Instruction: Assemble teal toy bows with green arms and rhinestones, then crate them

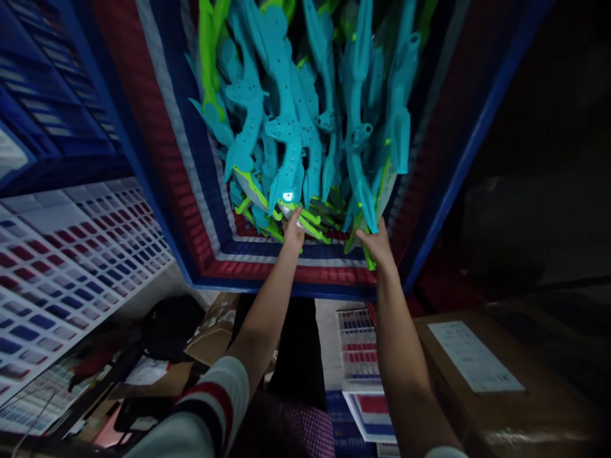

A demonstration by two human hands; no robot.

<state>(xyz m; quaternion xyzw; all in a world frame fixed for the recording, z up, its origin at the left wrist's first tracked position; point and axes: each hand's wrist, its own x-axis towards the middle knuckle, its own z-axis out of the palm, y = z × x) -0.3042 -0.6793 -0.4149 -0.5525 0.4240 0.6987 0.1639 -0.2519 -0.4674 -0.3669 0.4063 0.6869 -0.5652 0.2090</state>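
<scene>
Long turquoise plastic parts (pixel 290 137) with lime-green and grey pieces fill a blue crate (pixel 305 291) in front of me. They look like toy gun bodies, though I cannot be sure. At the near side of the pile, my left hand (pixel 293 234) is closed around the lower end of a turquoise and green plastic part, its fingertips partly hidden. A small bright white patch shows just above that thumb. My right hand (pixel 373 243) grips the bottom of another turquoise and green plastic part (pixel 365 197) near the crate's right corner, thumb in front.
Red, white and blue striped woven sheeting (pixel 174 121) lines the crate. To the left stand a white slatted basket (pixel 86 248) and another blue crate (pixel 42 83). A taped cardboard box (pixel 515 413) with a white label (pixel 475 356) is at lower right. Smaller white baskets (pixel 360 350) stand below.
</scene>
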